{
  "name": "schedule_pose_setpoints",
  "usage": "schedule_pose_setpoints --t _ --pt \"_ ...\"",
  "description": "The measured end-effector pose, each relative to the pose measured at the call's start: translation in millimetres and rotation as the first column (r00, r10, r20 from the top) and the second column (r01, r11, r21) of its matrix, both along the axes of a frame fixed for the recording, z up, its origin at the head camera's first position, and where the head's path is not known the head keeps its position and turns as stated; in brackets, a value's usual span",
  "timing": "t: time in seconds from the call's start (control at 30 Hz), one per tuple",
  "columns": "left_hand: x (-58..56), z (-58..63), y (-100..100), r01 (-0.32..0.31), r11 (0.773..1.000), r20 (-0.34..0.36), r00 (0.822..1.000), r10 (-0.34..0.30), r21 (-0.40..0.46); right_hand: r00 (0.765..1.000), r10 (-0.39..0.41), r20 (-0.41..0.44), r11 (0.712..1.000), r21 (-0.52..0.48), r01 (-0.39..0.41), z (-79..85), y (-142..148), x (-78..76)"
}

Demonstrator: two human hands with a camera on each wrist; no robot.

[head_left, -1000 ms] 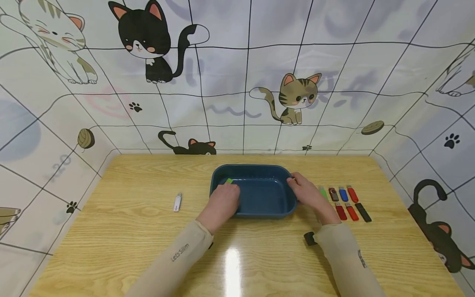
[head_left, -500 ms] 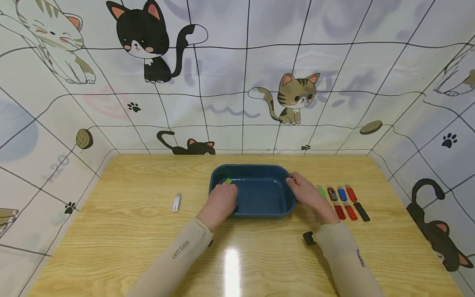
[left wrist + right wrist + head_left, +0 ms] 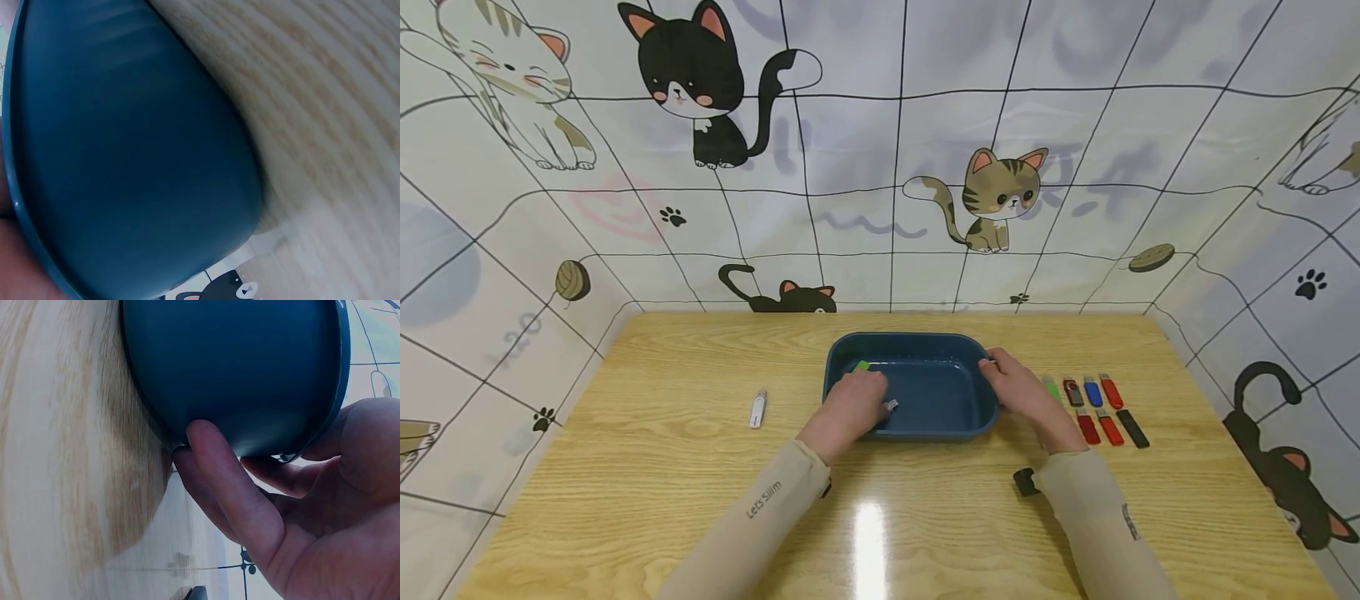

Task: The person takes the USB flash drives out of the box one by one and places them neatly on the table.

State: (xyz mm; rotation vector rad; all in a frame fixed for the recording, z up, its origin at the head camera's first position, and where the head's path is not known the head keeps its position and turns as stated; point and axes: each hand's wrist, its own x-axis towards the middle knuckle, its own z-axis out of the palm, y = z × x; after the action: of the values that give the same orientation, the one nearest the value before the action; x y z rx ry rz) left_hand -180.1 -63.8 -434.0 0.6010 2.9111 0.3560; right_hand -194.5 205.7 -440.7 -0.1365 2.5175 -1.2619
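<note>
A dark blue rectangular tray [image 3: 936,396] stands on the table. My left hand [image 3: 852,406] reaches down inside its left part, fingers bent downward and mostly hidden from the head camera. The metal plug of a USB stick [image 3: 891,405] pokes out at the right side of these fingers; its body is hidden by the hand. Just beyond the knuckles, a green USB stick [image 3: 862,365] shows in part. My right hand [image 3: 1015,385] grips the tray's right end, thumb over the rim and fingers [image 3: 215,465] against the outer wall.
One white USB stick [image 3: 758,410] lies on the table left of the tray. To the right, several USB sticks in red, blue [image 3: 1092,392], green and black [image 3: 1132,428] lie in two rows near the right forearm. A cat-patterned curtain [image 3: 865,167] surrounds the table [image 3: 685,358].
My left hand has shifted slightly right inside the tray, and a USB stick's metal plug has come into sight beside its fingers. The right hand keeps its hold on the tray.
</note>
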Motion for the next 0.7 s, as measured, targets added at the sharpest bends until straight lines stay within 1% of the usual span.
schedule_pose_setpoints --t 0.13,0.3,0.43,0.7 --pt "-2.7 -0.2 1.7 -0.007 1.0 0.042 0.999 0.007 0.006 1.0 0.012 0.01 1.0 -0.014 -0.012 0.0 1.0 0.1" --pt "-2.4 0.1 1.6 0.013 0.999 0.075 0.997 -0.015 0.031 1.0 0.014 0.009 1.0 -0.018 -0.014 -0.5 0.3 -0.2" --pt "-3.1 -0.3 1.7 0.037 0.998 0.064 0.997 -0.039 0.04 1.0 0.011 0.002 1.0 -0.016 -0.011 -0.5 0.0 -0.2" --pt "-4.7 -2.1 2.4 0.054 0.998 0.027 0.998 -0.055 0.016 1.0 0.018 -0.019 1.0 0.004 -0.018 -0.2 0.3 0.3"
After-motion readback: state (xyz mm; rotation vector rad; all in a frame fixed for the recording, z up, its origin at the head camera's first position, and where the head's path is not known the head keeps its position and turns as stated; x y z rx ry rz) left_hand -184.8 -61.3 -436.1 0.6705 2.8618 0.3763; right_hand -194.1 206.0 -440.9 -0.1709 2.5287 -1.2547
